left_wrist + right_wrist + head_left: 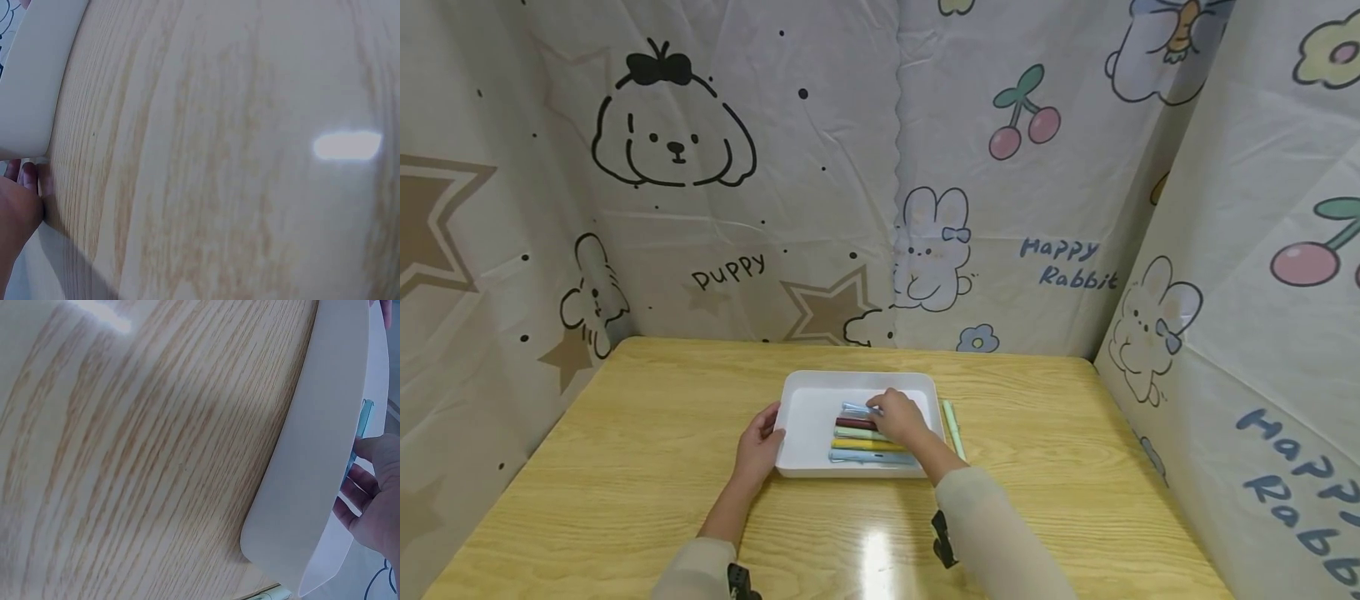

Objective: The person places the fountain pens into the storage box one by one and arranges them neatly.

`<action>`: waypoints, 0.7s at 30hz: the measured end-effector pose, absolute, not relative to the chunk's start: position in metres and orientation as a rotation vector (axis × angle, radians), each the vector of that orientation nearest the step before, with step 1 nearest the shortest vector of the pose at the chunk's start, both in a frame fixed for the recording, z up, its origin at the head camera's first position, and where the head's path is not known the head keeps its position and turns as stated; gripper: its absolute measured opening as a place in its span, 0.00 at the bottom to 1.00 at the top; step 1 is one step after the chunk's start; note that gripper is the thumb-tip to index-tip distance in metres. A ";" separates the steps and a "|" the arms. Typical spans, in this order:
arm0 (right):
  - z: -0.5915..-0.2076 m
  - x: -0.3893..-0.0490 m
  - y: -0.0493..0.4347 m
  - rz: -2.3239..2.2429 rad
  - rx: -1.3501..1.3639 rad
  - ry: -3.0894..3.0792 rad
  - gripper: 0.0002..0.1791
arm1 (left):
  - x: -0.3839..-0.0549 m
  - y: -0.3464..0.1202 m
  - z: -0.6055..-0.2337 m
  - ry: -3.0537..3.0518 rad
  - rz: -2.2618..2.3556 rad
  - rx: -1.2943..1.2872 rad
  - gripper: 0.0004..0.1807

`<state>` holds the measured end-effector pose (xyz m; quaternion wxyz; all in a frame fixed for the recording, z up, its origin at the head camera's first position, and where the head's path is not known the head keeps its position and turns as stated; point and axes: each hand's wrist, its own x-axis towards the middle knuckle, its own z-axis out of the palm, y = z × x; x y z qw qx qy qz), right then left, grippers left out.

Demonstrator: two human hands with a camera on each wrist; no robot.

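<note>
A shallow white tray (808,425) sits on the table with several pens lying side by side in its right part. My left hand (758,446) holds the tray's left end, the thumb at the rim and the other fingers along the outside. Over the pens, my right hand (901,419) pinches a light blue pen (367,415) at the far side of the row. Nearer to me lie a dark red pen (853,423), a light green pen (857,433), a yellow pen (865,445) and another light blue pen (865,457). The right hand covers their right ends.
Outside the tray, close to its right wall, a pale green pen (952,425) lies on the wooden table (1045,500). Printed cloth (820,208) hangs behind the table and along both sides.
</note>
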<state>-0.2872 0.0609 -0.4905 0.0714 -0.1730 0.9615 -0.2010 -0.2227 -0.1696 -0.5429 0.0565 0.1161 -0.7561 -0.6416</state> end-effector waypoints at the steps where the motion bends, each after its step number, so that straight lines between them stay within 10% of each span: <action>1: -0.490 -0.287 0.061 -0.604 -0.523 2.891 0.15 | -0.223 -0.170 -0.543 -2.295 -1.945 0.353 0.26; 21: -0.492 -0.291 0.059 -0.635 -0.517 2.839 0.13 | -0.220 -0.168 -0.539 -2.297 -1.952 0.345 0.26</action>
